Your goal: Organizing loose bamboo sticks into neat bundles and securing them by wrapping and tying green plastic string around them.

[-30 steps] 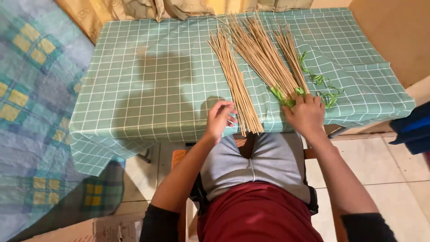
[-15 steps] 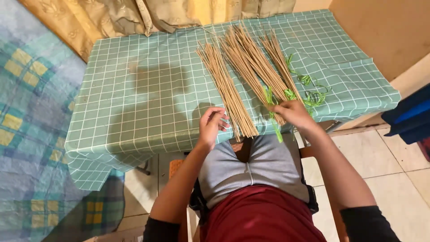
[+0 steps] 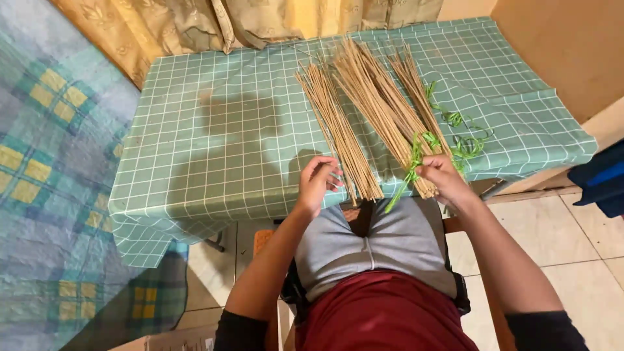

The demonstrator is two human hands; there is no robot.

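Three bundles of thin tan sticks fan across the green checked tablecloth [image 3: 214, 143] in front of me. At the far left, beyond the table, lies a blue and yellow plaid blanket [image 3: 45, 162]. My left hand [image 3: 316, 183] rests at the near table edge, fingers loosely curled and apart, its fingertips just beside the near ends of the left stick bundle [image 3: 338, 133]; it grips nothing that I can see. Next comes the middle stick bundle [image 3: 380, 107], its near ends jutting over the table edge above my lap. My right hand [image 3: 439, 174] is pinched shut on a green strip [image 3: 408, 170] at that bundle's near end. Farther right lies the right stick bundle [image 3: 416, 91], with loose green strips [image 3: 465, 133] curled beside it.
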